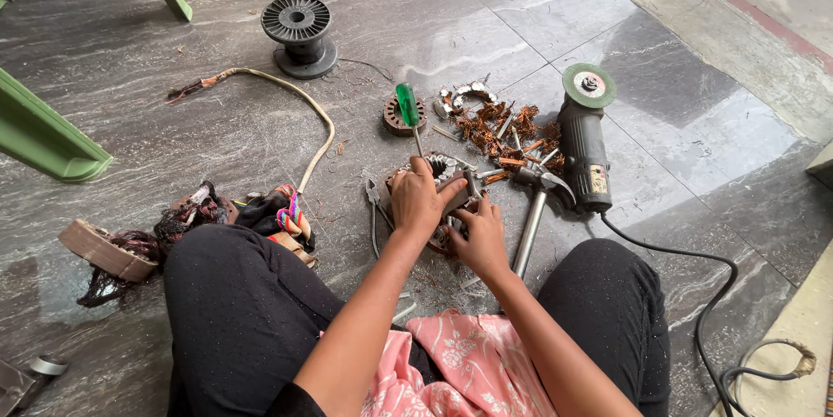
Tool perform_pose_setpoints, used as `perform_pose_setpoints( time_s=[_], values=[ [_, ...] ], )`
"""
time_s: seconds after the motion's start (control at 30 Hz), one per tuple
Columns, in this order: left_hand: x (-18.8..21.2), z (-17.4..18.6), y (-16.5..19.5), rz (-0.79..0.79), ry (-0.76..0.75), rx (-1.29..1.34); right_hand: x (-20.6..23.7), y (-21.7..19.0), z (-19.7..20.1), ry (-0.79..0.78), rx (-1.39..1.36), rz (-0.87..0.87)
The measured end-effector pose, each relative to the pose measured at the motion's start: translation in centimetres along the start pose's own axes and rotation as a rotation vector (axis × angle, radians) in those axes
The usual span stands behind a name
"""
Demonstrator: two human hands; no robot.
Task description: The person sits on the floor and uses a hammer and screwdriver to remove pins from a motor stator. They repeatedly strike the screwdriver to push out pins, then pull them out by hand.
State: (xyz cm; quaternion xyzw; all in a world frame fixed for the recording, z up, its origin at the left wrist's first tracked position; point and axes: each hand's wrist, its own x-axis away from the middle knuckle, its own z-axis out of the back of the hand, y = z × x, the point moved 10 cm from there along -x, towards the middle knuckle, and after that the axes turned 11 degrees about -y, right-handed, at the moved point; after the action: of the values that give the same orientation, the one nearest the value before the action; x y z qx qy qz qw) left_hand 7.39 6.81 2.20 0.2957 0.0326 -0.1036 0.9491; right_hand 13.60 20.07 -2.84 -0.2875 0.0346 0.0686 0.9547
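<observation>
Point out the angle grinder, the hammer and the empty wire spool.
angle grinder (583, 152), head view, on its dark body.
hammer (531, 224), head view, on its metal handle.
empty wire spool (297, 19), head view, on its top flange.

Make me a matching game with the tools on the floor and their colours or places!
Things:
1. screwdriver handle
2. empty spool
3. angle grinder
4. hammer

Descriptions:
A. black, standing alone at the top
B. bright green
C. has a green disc and a black cable
D. lies between the hands and the grinder

Pairs: 1-B, 2-A, 3-C, 4-D
</observation>
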Motion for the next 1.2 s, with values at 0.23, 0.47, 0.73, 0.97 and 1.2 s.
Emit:
perform_pose_setpoints(
  time_s=[0.23,0.47,0.73,0.97,1.2],
  values=[
    [-1.3,-0.6,-0.2,0.070,-0.094,0.031,-0.9,-0.2,0.0,-0.002,0.004,-0.059],
    [-4.1,0.8,-2.6,0.208,-0.100,0.010,-0.8,-2.6,2.3,0.045,0.009,-0.017],
    [-8.7,1.3,-6.2,0.293,-0.198,0.193,-0.2,-1.4,7.4,0.248,-0.022,0.054],
    [-9.1,1.1,-6.6,0.247,-0.123,0.148,-4.5,10.6,2.5,-0.162,-0.545,-0.394],
    [-8.2,-0.2,-6.4,0.255,-0.149,0.136,-4.1,10.9,0.0,-0.189,-0.377,-0.462]
  ],
)
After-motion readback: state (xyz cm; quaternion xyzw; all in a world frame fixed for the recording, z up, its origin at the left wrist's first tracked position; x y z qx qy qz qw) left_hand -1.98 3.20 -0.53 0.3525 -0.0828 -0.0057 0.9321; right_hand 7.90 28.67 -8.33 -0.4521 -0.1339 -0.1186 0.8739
